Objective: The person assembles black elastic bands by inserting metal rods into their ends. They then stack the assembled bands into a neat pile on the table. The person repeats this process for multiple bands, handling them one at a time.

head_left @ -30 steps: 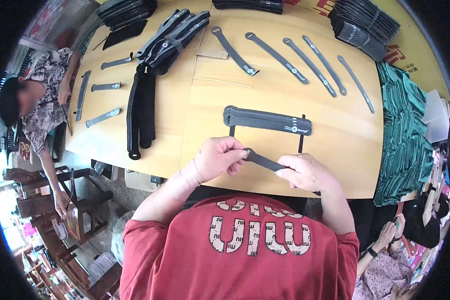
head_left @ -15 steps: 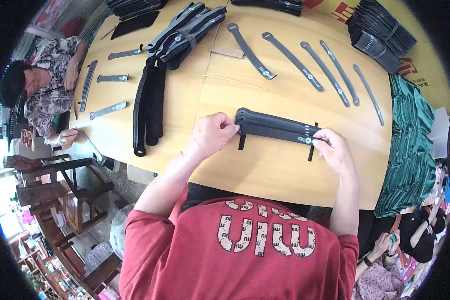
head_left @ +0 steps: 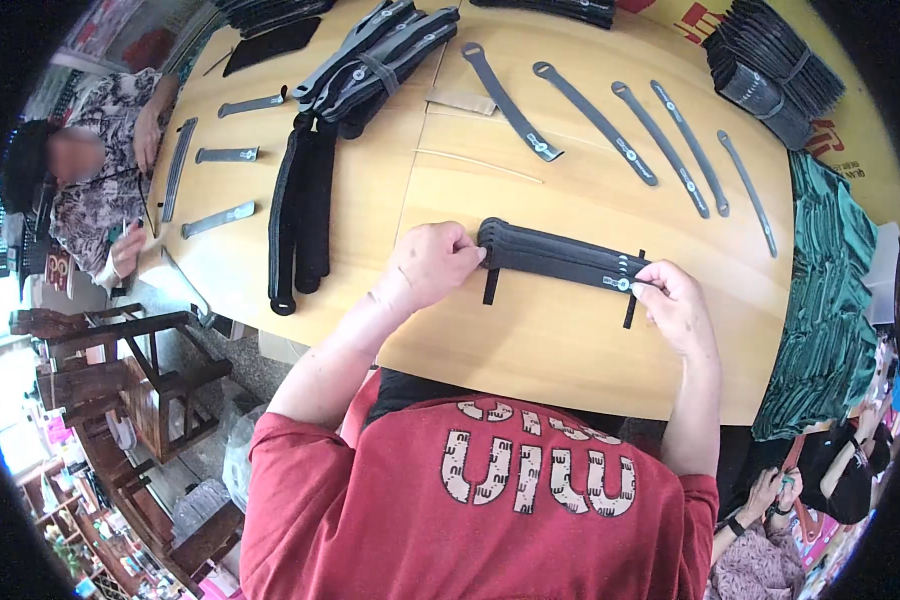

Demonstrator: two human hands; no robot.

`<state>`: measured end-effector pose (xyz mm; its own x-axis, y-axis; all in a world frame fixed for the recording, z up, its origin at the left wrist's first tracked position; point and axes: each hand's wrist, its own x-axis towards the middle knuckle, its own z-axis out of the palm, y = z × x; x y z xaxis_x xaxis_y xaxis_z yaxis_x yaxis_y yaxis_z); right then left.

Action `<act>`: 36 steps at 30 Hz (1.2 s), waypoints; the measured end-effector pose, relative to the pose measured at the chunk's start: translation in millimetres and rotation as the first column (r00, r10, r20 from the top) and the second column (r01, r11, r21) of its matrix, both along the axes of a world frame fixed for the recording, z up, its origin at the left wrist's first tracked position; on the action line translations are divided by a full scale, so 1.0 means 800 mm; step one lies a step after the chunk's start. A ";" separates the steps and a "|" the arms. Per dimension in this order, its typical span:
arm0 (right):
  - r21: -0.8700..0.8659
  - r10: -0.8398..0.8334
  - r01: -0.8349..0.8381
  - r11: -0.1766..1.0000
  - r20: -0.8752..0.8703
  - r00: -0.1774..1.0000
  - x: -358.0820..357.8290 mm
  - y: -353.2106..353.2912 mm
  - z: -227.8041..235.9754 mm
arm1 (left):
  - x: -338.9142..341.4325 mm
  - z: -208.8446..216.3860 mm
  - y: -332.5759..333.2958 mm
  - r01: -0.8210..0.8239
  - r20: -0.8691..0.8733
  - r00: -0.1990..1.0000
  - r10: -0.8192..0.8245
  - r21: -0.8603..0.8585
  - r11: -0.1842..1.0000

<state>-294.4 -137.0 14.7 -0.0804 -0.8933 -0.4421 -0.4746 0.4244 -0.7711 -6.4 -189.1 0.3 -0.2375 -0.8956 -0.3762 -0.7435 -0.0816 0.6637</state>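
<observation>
A fanned stack of dark grey straps (head_left: 560, 252) lies on the table in front of me, their edges stepped and printed marks near the right end. My left hand (head_left: 435, 265) pinches the left end of the stack between thumb and fingers. At the other end, my right hand (head_left: 673, 305) has thumb and fingers closed on the front strap's tip. Two short black strips stick out from under the stack: a left strip (head_left: 491, 288) and a right strip (head_left: 630, 312). The fingertips partly hide both stack ends.
Single loop-ended straps, one a long grey strap (head_left: 595, 122), lie spread beyond. A tied strap bundle (head_left: 395, 60) and long black straps (head_left: 298, 215) sit left of centre. A thin stick (head_left: 480, 165) lies mid-table. Green folded pieces (head_left: 832, 300) are piled right. A person (head_left: 100, 190) works at left.
Both hands keep their hold on the stack's ends, and the stack looks nearly the same. The whole view has shifted slightly. The person at left has moved a hand and a strap.
</observation>
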 end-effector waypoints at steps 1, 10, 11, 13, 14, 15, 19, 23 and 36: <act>0.001 0.000 0.000 1.000 0.002 1.000 0.000 0.000 0.001 | 0.000 0.000 0.000 0.001 -0.001 1.000 -0.001 -0.010 1.000; -0.002 0.016 -0.016 1.000 -0.040 0.999 -0.002 0.001 -0.003 | -0.005 -0.010 0.001 0.015 0.055 0.998 -0.010 -0.084 0.996; -0.007 0.023 -0.024 1.000 -0.052 0.998 -0.002 0.002 -0.005 | -0.003 -0.009 0.001 0.009 0.056 0.998 -0.005 -0.086 0.996; -0.042 0.024 -0.026 0.999 -0.044 0.999 -0.004 0.005 -0.003 | -0.003 -0.010 0.001 0.014 0.051 0.999 -0.009 -0.090 0.996; -0.059 0.022 -0.024 0.998 -0.040 0.999 -0.004 0.007 -0.002 | -0.003 -0.008 0.001 0.021 0.054 0.998 -0.016 -0.092 0.996; -0.071 0.010 -0.013 0.997 -0.041 0.999 -0.004 0.009 0.000 | -0.002 -0.007 0.000 0.028 0.062 0.998 -0.022 -0.095 0.995; -0.086 0.016 -0.022 0.996 -0.069 0.997 -0.009 0.013 0.001 | -0.002 -0.010 -0.003 0.037 0.054 0.998 -0.034 -0.051 0.998; -0.048 -0.017 0.013 0.999 -0.087 0.996 -0.010 0.014 0.005 | -0.004 -0.003 -0.004 0.010 0.029 1.000 -0.010 0.012 1.000; -0.007 -0.031 0.031 0.999 -0.057 0.998 -0.011 0.008 0.001 | -0.003 -0.007 -0.003 -0.016 0.048 0.999 0.015 0.019 1.000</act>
